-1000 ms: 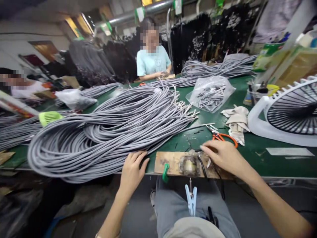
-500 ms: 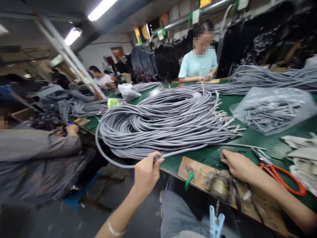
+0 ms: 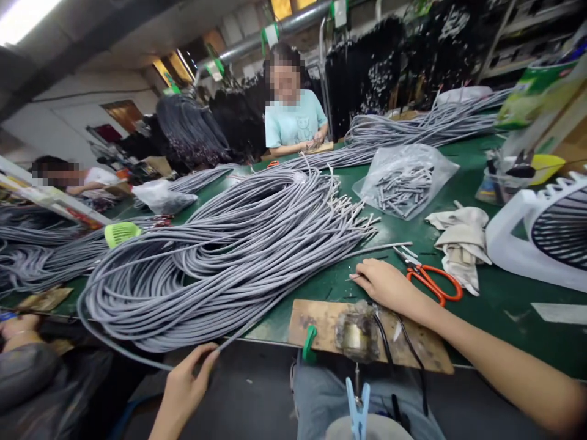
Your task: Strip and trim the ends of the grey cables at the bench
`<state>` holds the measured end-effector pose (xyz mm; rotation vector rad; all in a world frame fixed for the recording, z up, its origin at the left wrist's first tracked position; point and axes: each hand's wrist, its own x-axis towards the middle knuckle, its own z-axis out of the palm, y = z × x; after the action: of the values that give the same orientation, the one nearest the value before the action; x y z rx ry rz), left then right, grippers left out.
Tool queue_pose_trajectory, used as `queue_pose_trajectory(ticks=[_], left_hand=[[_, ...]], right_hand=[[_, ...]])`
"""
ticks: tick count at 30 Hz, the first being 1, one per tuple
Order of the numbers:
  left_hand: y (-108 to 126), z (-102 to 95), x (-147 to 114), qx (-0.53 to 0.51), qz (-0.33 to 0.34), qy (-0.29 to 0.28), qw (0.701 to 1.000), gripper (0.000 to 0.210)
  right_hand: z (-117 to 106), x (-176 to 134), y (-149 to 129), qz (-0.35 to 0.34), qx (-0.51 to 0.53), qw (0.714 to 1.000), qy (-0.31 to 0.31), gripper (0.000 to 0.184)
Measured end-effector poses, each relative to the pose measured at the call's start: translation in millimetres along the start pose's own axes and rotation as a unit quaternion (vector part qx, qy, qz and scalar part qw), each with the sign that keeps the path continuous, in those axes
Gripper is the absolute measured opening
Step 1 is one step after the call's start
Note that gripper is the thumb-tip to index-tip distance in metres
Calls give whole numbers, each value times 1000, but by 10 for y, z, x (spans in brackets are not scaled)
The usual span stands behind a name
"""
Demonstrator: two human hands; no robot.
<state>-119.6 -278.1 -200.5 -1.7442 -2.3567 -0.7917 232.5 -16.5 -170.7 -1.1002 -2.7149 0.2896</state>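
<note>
My left hand [image 3: 190, 379] is closed on a single grey cable [image 3: 243, 332], just off the table's front edge. That cable loops out of a large coiled bundle of grey cables [image 3: 220, 287], whose cut ends point right. Over the green table, my right hand [image 3: 380, 284] has its fingers pressed together near a thin, small piece that I cannot make out. Right of that hand lie scissors with orange handles [image 3: 435, 281]. In front of it, a wooden board [image 3: 307, 321] carries a small metal device [image 3: 358, 333], with a green clamp [image 3: 310, 343] at the board's edge.
A clear bag of short grey pieces [image 3: 403, 183], a cloth glove [image 3: 461, 235] and a white fan [image 3: 518, 238] stand on the right. A light blue clip [image 3: 358, 403] hangs below the board. Across the table sits a co-worker [image 3: 296, 122]; another person's hand [image 3: 21, 330] shows at left.
My view has turned to the right, bringing the fan into sight. My left hand has slid along the cable, down and away from my right hand, which remains behind the metal device.
</note>
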Motion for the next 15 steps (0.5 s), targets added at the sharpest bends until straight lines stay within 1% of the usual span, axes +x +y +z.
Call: queue_pose_trajectory(ticks=[3, 5, 7, 9, 10, 11, 12, 13, 14, 15], left_hand=[[196, 80, -99, -39, 7, 14, 999, 19], [382, 96, -172, -51, 34, 38, 997, 25], [561, 86, -236, -56, 60, 70, 994, 29], [695, 65, -261, -69, 71, 105, 990, 31], [732, 49, -252, -79, 70, 110, 988, 32], [741, 25, -227, -90, 60, 106, 988, 32], [718, -8, -186, -99, 34, 104, 989, 29], [658, -54, -133, -105, -7, 114, 988, 25], [561, -112, -70, -104, -60, 138, 983, 20], [429, -179, -4, -98, -130, 195, 967, 17]], right_hand=[[16, 41, -78, -23, 55, 998, 13, 23], [26, 73, -160, -71, 119, 990, 17, 28], [36, 113, -228, -127, 151, 980, -10, 33], [49, 153, -251, -156, 120, 979, -56, 26], [59, 169, -241, -159, 96, 980, -73, 20], [71, 179, -217, -159, 74, 981, -83, 17], [86, 181, -179, -158, 58, 982, -87, 18], [103, 175, -130, -157, 49, 983, -83, 19], [122, 163, -73, -151, 42, 985, -72, 20], [142, 145, -12, -142, 37, 988, -53, 19]])
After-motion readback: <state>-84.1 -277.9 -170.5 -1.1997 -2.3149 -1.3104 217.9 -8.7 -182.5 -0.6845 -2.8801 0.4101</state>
